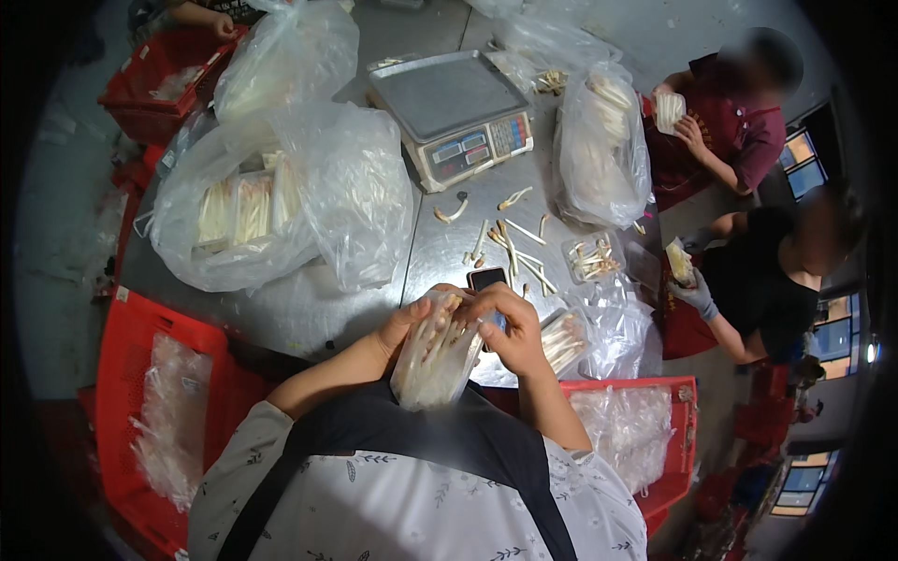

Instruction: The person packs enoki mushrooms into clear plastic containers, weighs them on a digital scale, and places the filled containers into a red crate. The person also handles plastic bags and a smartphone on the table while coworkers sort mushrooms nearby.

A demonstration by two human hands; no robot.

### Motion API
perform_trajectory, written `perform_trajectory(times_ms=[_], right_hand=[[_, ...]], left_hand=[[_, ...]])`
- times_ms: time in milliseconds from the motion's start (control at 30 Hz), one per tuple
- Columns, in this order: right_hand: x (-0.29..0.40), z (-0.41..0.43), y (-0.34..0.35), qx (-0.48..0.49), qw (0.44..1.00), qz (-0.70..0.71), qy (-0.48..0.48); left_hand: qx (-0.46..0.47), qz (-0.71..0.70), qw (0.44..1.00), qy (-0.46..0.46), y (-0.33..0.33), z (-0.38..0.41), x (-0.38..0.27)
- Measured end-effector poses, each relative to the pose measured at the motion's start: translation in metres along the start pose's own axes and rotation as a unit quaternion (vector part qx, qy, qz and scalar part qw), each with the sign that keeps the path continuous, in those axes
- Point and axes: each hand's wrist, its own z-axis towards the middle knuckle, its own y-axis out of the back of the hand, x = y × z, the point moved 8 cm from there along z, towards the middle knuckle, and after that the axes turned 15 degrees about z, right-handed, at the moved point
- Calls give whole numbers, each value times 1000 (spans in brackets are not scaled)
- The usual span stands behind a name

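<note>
A clear plastic tray of long pale mushrooms (pixel 438 350) is held upright close to my apron. My left hand (pixel 407 322) grips its left side. The fingers of my right hand (pixel 508 326) are bent over its top right corner, touching the mushrooms or the tray's rim. Just beyond lies a phone-like device (pixel 487 278) with a dark screen, partly behind my right hand. Loose mushroom stems (pixel 515 252) are scattered on the metal table. Another filled tray (pixel 563 340) rests right of my right hand, and a smaller tray of short pieces (pixel 593 257) lies farther off.
A digital scale (pixel 449 105) stands at the back of the metal table (pixel 365 308). Big plastic bags (pixel 280 203) hold filled trays at left; another bag (pixel 605 154) stands right. Red crates (pixel 165 322) flank me. Two co-workers (pixel 744 140) are at the right; another person's hand (pixel 223 26) shows top left.
</note>
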Motion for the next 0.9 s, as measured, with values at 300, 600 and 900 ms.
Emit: perform_trajectory(times_ms=[300,600,900], right_hand=[[28,1,-29,-35,962,-181,203],[34,-13,-16,-42,967,-143,207],[43,-12,-5,4,969,-230,86]], left_hand=[[36,-65,997,-4,-12,-6,-3],[54,-67,996,-9,-4,3,9],[-35,-89,995,-11,31,-1,14]])
